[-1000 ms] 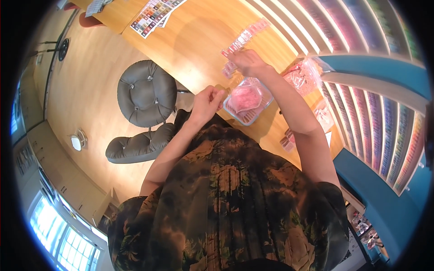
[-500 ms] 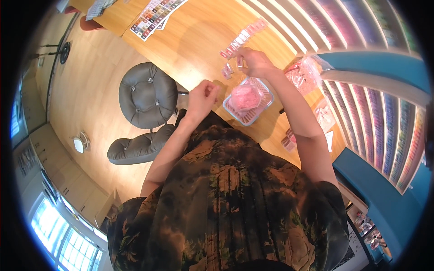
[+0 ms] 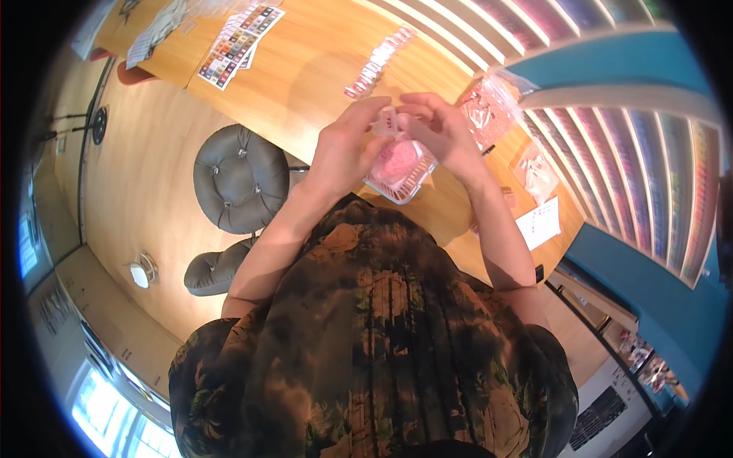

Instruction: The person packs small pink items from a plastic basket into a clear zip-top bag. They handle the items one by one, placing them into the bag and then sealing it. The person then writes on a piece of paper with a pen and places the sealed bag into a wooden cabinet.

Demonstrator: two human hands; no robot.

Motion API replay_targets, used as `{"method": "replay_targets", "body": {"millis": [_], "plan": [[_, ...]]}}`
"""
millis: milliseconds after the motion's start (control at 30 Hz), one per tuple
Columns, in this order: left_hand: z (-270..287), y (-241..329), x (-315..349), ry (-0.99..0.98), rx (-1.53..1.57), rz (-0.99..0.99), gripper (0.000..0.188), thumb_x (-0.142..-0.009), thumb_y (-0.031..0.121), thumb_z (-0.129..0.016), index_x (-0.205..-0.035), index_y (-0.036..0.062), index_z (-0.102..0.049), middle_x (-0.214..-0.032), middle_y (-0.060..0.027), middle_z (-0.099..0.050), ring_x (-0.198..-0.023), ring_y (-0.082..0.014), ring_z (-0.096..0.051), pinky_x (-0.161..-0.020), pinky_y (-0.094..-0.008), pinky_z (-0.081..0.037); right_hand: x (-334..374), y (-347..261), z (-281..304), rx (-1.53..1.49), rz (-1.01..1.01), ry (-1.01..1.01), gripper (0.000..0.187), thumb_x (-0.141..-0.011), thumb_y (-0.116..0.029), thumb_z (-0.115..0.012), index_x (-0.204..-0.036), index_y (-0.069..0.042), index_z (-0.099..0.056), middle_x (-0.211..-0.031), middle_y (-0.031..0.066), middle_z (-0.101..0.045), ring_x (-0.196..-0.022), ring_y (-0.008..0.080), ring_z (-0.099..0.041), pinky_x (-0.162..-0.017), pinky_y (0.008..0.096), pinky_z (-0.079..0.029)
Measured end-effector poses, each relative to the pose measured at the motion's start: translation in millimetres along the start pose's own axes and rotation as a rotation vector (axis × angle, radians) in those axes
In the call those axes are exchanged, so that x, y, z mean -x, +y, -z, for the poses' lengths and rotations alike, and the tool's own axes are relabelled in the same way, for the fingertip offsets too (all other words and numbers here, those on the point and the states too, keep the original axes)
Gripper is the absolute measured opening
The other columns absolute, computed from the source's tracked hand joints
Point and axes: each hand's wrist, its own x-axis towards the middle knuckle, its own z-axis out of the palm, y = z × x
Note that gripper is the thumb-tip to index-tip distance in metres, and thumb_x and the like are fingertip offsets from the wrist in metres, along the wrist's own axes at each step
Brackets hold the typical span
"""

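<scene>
Over the basket, my left hand (image 3: 345,151) and my right hand (image 3: 449,141) come together with fingers closed around a small clear plastic container (image 3: 388,120) that has reddish marks on it. Directly below them stands a white plastic basket (image 3: 402,197), holding a clear bag of pink bits (image 3: 398,162). My fingers and the container cover part of the basket's far side. Beyond my hands a row of similar small clear containers (image 3: 376,62) runs slantwise along the wooden table.
A bag of pinkish-red pieces (image 3: 489,111) lies right of my right hand, with a smaller bag (image 3: 537,175) and a white paper (image 3: 540,224) nearer. Racks of colourful thin items (image 3: 626,175) line the right. Colour charts (image 3: 238,47) lie far left; a grey cushioned chair (image 3: 240,179) stands beside the table.
My right hand has drawn back from the row of containers toward the basket. My left hand has moved up to meet it, and both now hold one small container. The view has shifted slightly.
</scene>
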Motion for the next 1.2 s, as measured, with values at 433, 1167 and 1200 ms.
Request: {"method": "replay_targets", "body": {"millis": [433,1167,1200], "plan": [[-15.6,20.8,-0.3,-0.019,-0.038,-0.145,0.046,-0.071,0.012,-0.083,-0.112,0.0019,-0.065,-0.095,-0.0166,-0.070,-0.082,-0.0325,-0.069,-0.069,-0.0363,-0.056,43.1,8.0,-14.0,-0.164,0.140,0.139,0.010,-0.097,-0.004,-0.060,-0.103,0.004,-0.059,-0.094,0.0081,-0.070,-0.085,0.0104,-0.065,-0.076,0.0246,-0.053],[2.0,8.4,-3.1,-0.155,0.177,0.027,0.053,-0.071,0.007,-0.085,-0.118,0.0024,-0.061,-0.110,-0.0083,-0.068,-0.097,-0.0173,-0.065,-0.084,-0.0299,-0.052,39.4,10.3,-5.1,-0.418,-0.112,0.320,0.016,-0.088,-0.008,-0.073,-0.099,0.002,-0.068,-0.082,0.0065,-0.069,-0.065,0.0108,-0.064,-0.058,0.0244,-0.053],[1.1,7.4,-2.2,-0.165,0.193,0.037,0.054,-0.071,0.008,-0.085,-0.119,0.0031,-0.061,-0.110,-0.0081,-0.068,-0.095,-0.0176,-0.065,-0.085,-0.0303,-0.052,39.0,13.2,1.6,-0.351,-0.106,0.298,0.013,-0.088,-0.006,-0.073,-0.096,0.002,-0.068,-0.082,0.0068,-0.069,-0.066,0.0111,-0.065,-0.057,0.0244,-0.053]]}}
